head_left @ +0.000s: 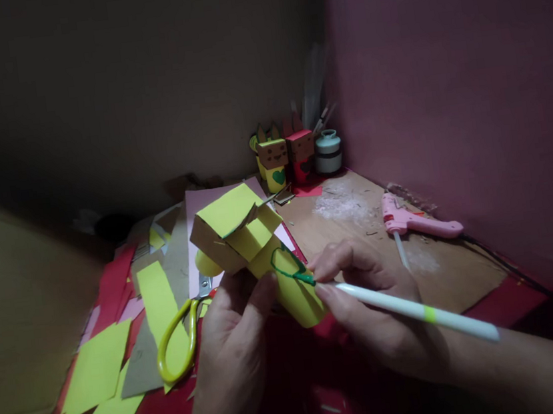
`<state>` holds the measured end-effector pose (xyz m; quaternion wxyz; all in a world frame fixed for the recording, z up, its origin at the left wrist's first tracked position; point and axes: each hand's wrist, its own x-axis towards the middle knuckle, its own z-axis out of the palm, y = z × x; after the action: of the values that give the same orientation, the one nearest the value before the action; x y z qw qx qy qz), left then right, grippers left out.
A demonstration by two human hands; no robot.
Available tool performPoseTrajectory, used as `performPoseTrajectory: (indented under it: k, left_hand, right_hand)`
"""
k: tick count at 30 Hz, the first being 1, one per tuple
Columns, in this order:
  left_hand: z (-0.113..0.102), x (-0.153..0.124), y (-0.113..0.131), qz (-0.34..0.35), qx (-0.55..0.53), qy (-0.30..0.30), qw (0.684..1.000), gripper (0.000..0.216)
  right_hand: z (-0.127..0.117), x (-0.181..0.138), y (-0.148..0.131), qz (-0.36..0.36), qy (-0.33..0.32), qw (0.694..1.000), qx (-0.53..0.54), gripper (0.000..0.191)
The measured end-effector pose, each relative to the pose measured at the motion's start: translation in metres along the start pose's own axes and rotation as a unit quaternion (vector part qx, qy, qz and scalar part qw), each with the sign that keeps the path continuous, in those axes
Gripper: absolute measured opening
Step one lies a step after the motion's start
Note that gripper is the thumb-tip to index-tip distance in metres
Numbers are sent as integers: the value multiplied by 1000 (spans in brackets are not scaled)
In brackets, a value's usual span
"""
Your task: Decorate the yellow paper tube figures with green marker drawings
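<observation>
My left hand (234, 353) grips a yellow paper figure (251, 250), a tube body with a boxy cardboard-and-yellow head, tilted on its side above the table. My right hand (369, 303) holds a white marker (410, 310) with a green tip; the tip touches the yellow tube, where a green heart outline (283, 263) is drawn. Both hands have their fingers closed around what they hold.
Yellow-handled scissors (177, 343) lie left of my hands among yellow, red and brown paper scraps (99, 370). A pink glue gun (416, 220) rests at the right. Two finished paper figures (286, 155) and a small jar (328, 152) stand in the far corner.
</observation>
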<state>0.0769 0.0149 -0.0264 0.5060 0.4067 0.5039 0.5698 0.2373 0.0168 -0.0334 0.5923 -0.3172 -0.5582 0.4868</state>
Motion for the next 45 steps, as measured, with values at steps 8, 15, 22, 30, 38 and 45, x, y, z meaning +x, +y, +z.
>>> performPoseTrajectory:
  k: [8, 15, 22, 30, 38, 45]
  left_hand:
    - [-2, 0, -1, 2, -3, -5, 1000, 50]
    - [-4, 1, -1, 2, -6, -8, 1000, 52]
    - [-3, 0, 0, 0, -9, -15, 1000, 50]
    - [0, -2, -1, 6, 3, -3, 1000, 49]
    - [0, 0, -2, 14, 6, -2, 1000, 49]
    - [0, 0, -2, 6, -4, -3, 1000, 54]
  right_hand:
    - [0, 1, 1, 6, 10, 1000, 8, 8]
    - [-2, -2, 8, 11, 24, 999, 29, 10]
    - [0, 0, 1, 20, 25, 999, 21, 10]
    - [-1, 0, 0, 6, 11, 1000, 3, 8]
    - [-1, 1, -2, -12, 2, 1000, -9, 7]
    - [2, 1, 2, -12, 24, 998, 49, 10]
